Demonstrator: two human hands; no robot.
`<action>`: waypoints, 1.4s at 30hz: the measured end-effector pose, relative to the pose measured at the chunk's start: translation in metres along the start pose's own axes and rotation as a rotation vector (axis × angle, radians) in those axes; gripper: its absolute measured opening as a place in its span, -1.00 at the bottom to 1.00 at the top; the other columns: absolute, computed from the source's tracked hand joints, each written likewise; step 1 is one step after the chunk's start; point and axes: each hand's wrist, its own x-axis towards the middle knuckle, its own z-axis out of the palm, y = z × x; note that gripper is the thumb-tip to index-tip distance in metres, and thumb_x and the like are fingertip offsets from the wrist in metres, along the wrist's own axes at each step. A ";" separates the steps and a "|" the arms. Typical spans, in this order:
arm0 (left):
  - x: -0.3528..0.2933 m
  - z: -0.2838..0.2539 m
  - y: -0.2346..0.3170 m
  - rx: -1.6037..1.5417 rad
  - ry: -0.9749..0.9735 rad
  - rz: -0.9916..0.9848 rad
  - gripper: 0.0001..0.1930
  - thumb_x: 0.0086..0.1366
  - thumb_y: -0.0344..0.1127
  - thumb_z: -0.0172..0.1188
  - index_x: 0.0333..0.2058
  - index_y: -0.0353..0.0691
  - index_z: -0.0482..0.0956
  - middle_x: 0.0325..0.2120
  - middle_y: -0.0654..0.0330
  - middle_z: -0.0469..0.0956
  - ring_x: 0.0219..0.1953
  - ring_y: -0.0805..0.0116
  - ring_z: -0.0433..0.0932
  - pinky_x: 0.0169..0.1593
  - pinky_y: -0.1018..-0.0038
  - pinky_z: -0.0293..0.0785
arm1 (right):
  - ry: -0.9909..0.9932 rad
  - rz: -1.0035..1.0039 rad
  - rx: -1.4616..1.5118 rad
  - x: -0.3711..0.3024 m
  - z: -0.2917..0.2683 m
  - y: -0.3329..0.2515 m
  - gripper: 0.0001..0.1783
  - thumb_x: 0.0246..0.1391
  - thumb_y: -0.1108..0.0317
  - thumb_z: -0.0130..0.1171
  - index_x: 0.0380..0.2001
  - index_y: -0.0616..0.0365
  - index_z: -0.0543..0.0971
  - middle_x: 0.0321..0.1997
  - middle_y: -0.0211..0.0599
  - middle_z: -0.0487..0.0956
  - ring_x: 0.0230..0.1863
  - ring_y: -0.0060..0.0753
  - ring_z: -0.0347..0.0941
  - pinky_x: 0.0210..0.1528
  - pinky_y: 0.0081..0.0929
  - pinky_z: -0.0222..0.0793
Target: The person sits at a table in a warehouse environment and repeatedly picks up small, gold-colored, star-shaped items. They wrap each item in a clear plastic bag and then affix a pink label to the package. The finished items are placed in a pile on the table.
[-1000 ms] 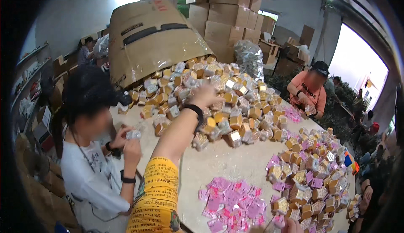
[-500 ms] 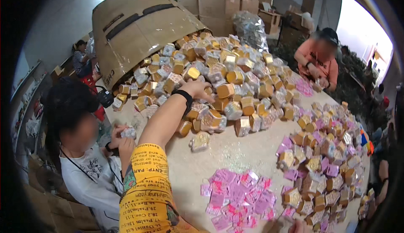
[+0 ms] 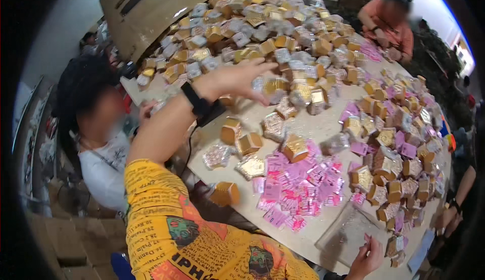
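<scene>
My left hand [image 3: 240,82], at the end of a yellow printed sleeve, is stretched over the front of a heap of small gold-and-clear wrapped pieces [image 3: 298,42]. Its thumb and fingers are spread beside a wrapped piece [image 3: 275,88]. Several loose pieces lie below it, among them one with a gold face [image 3: 251,168]. A blurred gold piece [image 3: 224,194] is at the table's near edge. Pink packets [image 3: 298,184] are spread in front of me, with a gold piece [image 3: 294,147] on them. My right hand [image 3: 368,260] is low at the right, fingers apart, near a flat clear plastic item [image 3: 348,232].
A large cardboard box [image 3: 151,12] lies tipped behind the heap. More gold pieces mixed with pink packets [image 3: 394,153] cover the table's right side. A person in white [image 3: 103,174] sits close at left; another in orange [image 3: 391,30] works at far right.
My left hand has swept off the heap, and several pieces now lie nearer to me, some against the pink packets. The view has tilted down. My right hand shows more fully.
</scene>
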 end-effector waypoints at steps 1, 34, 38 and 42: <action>-0.027 -0.008 0.018 0.099 -0.030 0.025 0.19 -0.14 0.27 0.42 0.36 -0.10 -0.01 0.33 -0.21 -0.01 0.33 -0.25 0.06 0.33 0.06 0.08 | -0.029 0.043 -0.014 -0.008 0.002 0.001 -0.82 0.04 0.51 0.20 -0.24 0.16 0.62 -0.45 -0.18 0.56 -0.51 -0.14 0.44 -0.46 -0.26 0.38; -0.113 0.164 -0.025 0.098 0.757 -0.441 0.03 -0.04 0.12 0.42 0.32 -0.18 0.10 0.29 -0.17 0.02 0.35 -0.20 -0.05 0.35 -0.01 -0.07 | -0.071 -0.094 0.269 -0.012 0.033 -0.042 -0.84 0.03 0.51 0.23 -0.26 0.17 0.63 -0.42 -0.17 0.59 -0.46 -0.19 0.51 -0.39 -0.32 0.43; -0.077 0.155 -0.007 -0.219 0.673 -0.366 -0.08 0.06 0.05 0.37 0.31 -0.20 0.13 0.25 -0.21 0.12 0.32 -0.17 0.04 0.34 0.04 -0.03 | -0.058 -0.132 0.296 0.003 0.033 -0.055 -0.69 -0.20 0.66 0.17 -0.28 0.23 0.56 -0.52 -0.16 0.50 -0.54 -0.13 0.43 -0.51 -0.28 0.32; -0.054 0.120 0.068 -0.187 0.546 -0.136 -0.31 0.08 -0.04 0.34 0.14 -0.24 0.36 0.18 -0.12 0.25 0.25 -0.10 0.17 0.31 0.07 0.05 | -0.089 -0.048 0.296 0.004 0.024 -0.057 -0.67 -0.20 0.69 0.16 -0.28 0.21 0.54 -0.48 -0.18 0.51 -0.52 -0.16 0.43 -0.48 -0.30 0.32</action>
